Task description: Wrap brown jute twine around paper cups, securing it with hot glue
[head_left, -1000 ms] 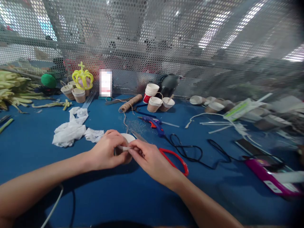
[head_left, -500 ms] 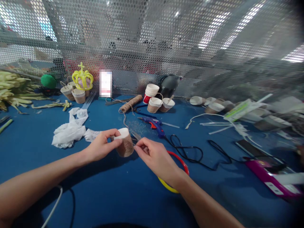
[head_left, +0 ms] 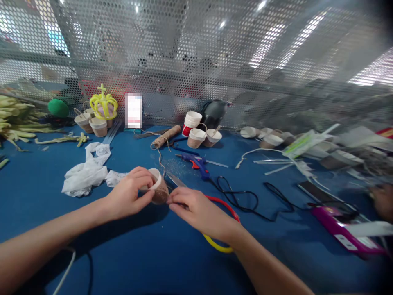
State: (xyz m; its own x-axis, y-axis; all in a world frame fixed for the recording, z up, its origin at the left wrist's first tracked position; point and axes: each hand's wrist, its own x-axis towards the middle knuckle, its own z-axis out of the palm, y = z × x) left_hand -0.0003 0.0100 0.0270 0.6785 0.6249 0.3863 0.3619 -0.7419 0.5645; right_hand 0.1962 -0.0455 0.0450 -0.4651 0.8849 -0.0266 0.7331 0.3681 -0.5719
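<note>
My left hand [head_left: 130, 192] is closed on the rim of a paper cup [head_left: 160, 191] wrapped in brown twine, its fingers partly inside the mouth. The cup is tilted, with its white opening toward the upper left. My right hand [head_left: 196, 209] is closed in a pinch against the cup's lower right side, seemingly on the twine's strand; the fingertips hide most of it. A twine strand [head_left: 160, 157] runs from the twine roll [head_left: 167, 136] down to the cup. Under my right hand lie scissors [head_left: 177, 180], with a metal blade and red and yellow handles showing.
A blue glue gun [head_left: 196, 164] lies beyond my right hand, its black cord [head_left: 236, 196] trailing right to a purple power strip [head_left: 344, 229]. White lace [head_left: 84, 176] sits left. Behind stand twine-wrapped cups [head_left: 196, 138], a yellow crown [head_left: 103, 104] and a phone [head_left: 134, 110].
The cup has tipped and turned in my left hand, so its opening shows more. My right fingers have come in against its lower side. The whole view has shifted slightly.
</note>
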